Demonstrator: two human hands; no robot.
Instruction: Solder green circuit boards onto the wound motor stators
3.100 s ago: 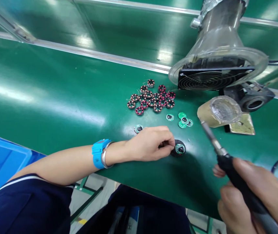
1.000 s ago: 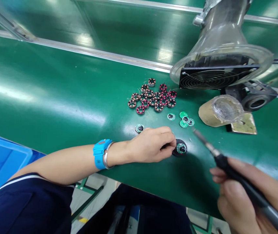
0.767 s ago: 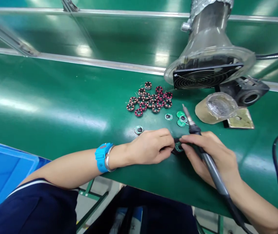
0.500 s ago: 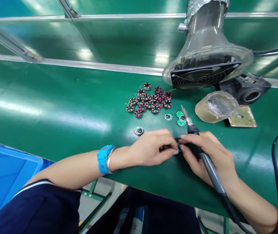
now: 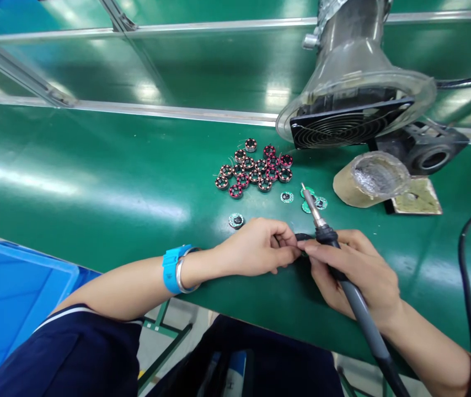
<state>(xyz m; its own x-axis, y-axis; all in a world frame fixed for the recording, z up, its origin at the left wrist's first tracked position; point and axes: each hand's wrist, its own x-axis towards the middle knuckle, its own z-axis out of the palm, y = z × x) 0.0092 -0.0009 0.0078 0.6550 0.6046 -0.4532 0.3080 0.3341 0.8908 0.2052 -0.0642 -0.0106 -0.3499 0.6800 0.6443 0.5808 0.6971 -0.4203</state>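
My right hand (image 5: 359, 275) is closed around a soldering iron (image 5: 357, 300), its bare metal tip angled up and away to the left. The fingertips of that hand meet those of my left hand (image 5: 262, 245). My left fingers are pinched together on a small part that they mostly hide; a dark edge (image 5: 303, 237) shows beyond the fingertips. Just past my left hand lies a round piece with a green circuit board (image 5: 236, 220) on top. Several green circuit boards (image 5: 320, 203) lie behind the iron's tip, and a single board (image 5: 287, 197) sits left of them.
Several copper-wound and red-wound ring coils (image 5: 255, 175) cluster behind the boards. A fume extractor hood (image 5: 355, 105) with a fan hangs at back right, above a tan cup (image 5: 349, 184) and a sponge tray (image 5: 419, 201). A black cable (image 5: 465, 275) loops at right. A blue bin (image 5: 20, 298) stands at left.
My fingertips have drawn closer together around the small part. The soldering iron's tip has shifted slightly left and down, now in front of the green boards. The view has moved a little.
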